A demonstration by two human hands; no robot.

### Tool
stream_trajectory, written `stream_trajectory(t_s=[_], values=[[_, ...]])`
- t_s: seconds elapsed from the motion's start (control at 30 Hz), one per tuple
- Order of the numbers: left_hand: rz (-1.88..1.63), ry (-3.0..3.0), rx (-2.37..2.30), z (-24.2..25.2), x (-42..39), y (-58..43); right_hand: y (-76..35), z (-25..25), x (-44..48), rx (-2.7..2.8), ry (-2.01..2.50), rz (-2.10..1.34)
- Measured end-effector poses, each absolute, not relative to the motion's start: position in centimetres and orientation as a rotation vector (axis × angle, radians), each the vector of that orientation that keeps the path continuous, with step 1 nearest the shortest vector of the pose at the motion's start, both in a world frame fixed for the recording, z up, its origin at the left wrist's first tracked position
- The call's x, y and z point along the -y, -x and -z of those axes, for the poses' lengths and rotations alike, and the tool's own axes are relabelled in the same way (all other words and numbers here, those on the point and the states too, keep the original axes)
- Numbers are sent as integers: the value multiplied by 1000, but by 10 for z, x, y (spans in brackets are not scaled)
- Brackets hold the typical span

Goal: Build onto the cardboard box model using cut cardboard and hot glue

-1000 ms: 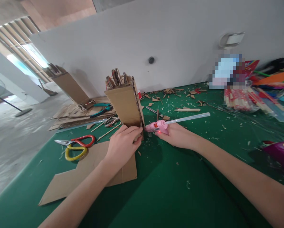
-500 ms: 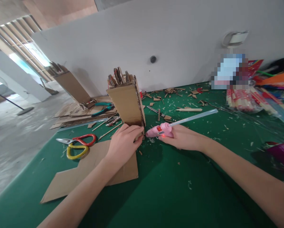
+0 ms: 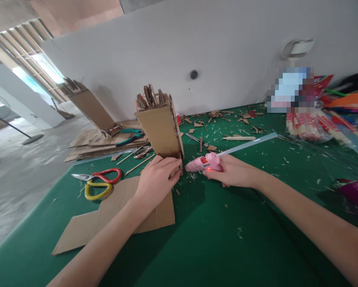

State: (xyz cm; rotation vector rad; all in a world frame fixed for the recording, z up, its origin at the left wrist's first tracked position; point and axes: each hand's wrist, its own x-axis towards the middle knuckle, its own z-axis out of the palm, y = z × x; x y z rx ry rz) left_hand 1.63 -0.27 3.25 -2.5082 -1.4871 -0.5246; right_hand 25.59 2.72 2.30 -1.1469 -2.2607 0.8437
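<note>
A tall cardboard box-like structure (image 3: pixel 158 127) stands on the green table, with strips of cardboard jutting from its top like fingers. My left hand (image 3: pixel 158 175) is closed on a small cardboard piece (image 3: pixel 175 172) at the structure's lower front corner. In my right hand (image 3: pixel 234 171) is a pink hot glue gun (image 3: pixel 204 163) with a red light lit. A long clear glue stick (image 3: pixel 250 144) pokes out of its back. The gun's nozzle points left, a short gap away from the cardboard corner. A flat cardboard sheet (image 3: pixel 113 215) lies beneath my left forearm.
Scissors (image 3: pixel 101 183) with red and yellow handles lie at the left, near teal-handled pliers (image 3: pixel 129 136). A second cardboard structure (image 3: pixel 92 111) stands behind on stacked sheets. Scraps, a wooden stick (image 3: pixel 238 138) and plastic packets (image 3: pixel 307 125) lie toward the wall; a purple object (image 3: pixel 355 195) sits far right.
My right hand has drawn the glue gun slightly to the right, away from the cardboard corner, and its glue stick tilts a little differently. My left hand stays in place.
</note>
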Motion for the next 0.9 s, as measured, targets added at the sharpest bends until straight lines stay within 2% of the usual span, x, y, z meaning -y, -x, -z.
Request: stream_trajectory(t_s=[0.1, 0.37, 0.9], values=[[519, 2511, 1485, -32, 2, -16, -254, -20, -29, 2160, 1270, -932], [498, 2502, 1462, -31, 1, -16, -236, -19, -25, 2142, 1236, -554], [601, 2492, 1407, -23, -2, -13, -230, -12, -23, 2160, 1263, -438]])
